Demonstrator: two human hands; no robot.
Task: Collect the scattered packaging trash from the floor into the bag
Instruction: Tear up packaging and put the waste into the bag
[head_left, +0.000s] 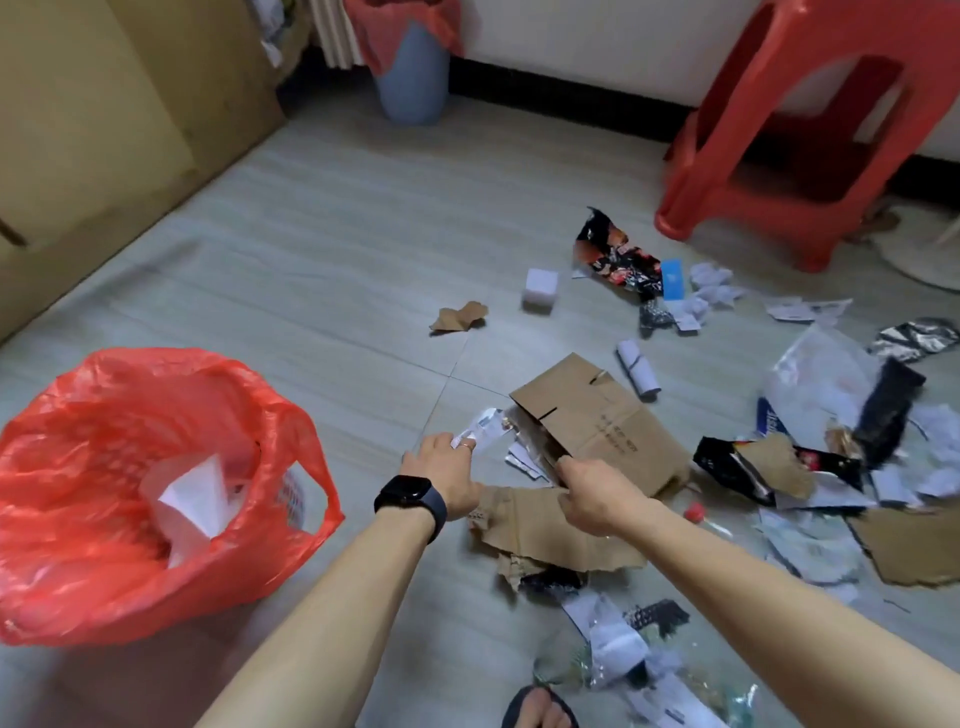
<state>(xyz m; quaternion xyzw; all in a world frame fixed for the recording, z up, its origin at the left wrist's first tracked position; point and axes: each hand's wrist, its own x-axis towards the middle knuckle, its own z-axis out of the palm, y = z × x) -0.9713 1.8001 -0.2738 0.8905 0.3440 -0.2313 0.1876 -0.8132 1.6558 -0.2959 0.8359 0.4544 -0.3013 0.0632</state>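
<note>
Head view, left hand (444, 475) pinching wrapper (485, 428), right hand (592, 488) clamped on cardboard (608, 415), fingertips hidden

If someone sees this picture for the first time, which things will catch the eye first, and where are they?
The open red plastic bag on the grey floor at the left stands out first, then the red plastic stool at the upper right. In front of the stool, packaging trash lies scattered around a brown cardboard box, which the right hand grips.
</note>
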